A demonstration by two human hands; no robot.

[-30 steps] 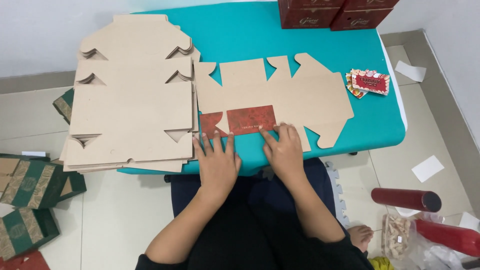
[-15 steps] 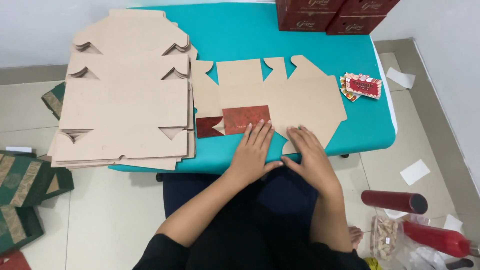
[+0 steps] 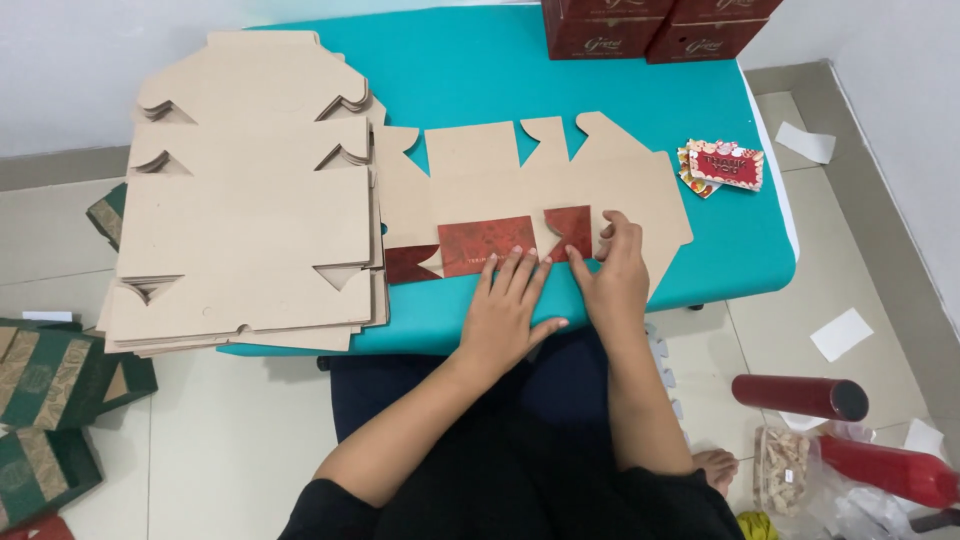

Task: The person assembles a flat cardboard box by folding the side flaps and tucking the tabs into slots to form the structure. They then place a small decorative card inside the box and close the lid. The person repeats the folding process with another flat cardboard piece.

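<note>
1. Head view: die-cut blank lies flat on the teal table, beside a stack of like blanks.
2. Left hand, fingers spread, presses the folded red flap; right hand pinches the next red flap.
3. Handling, as judged: light, stiff card that bends at the scores; best held by the flap edges.

Two dark red boxes stand at the teal table's far edge. Small red printed cards lie near its right edge. A flat die-cut carton blank lies beside a stack of blanks. Green patterned boxes sit on the floor, left.
</note>
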